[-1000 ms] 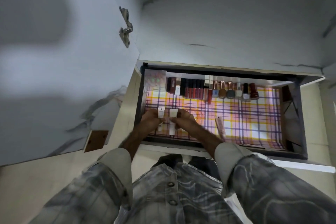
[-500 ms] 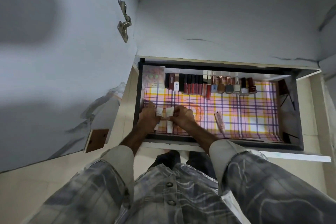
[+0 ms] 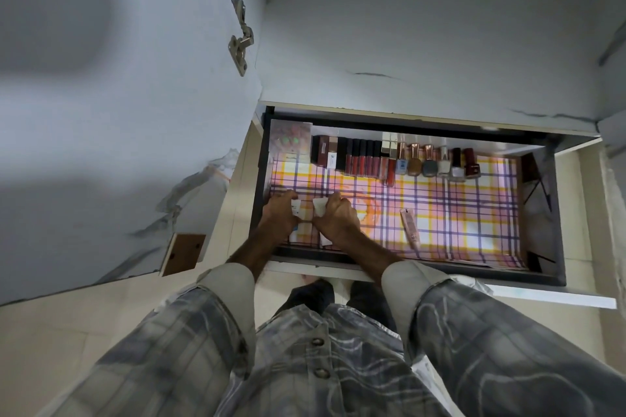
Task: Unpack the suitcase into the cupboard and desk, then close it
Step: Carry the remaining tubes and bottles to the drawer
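Single view only: head-worn wide-angle camera, pitched steeply down from standing height, facing forward into an open drawer (image 3: 437,127) pulled out below a marble-patterned cupboard front (image 3: 423,37). Wearer's torso and both sleeves fill the near bottom edge; the left hand (image 3: 279,218) and right hand (image 3: 337,220) sit just left of frame centre, at arm's reach. Drawer occupies centre to right, its back wall far, its front rail near. An open cupboard door (image 3: 118,95) fills the left half, close to the lens. Straight edges bow toward the corners. No second view, so no overlap.
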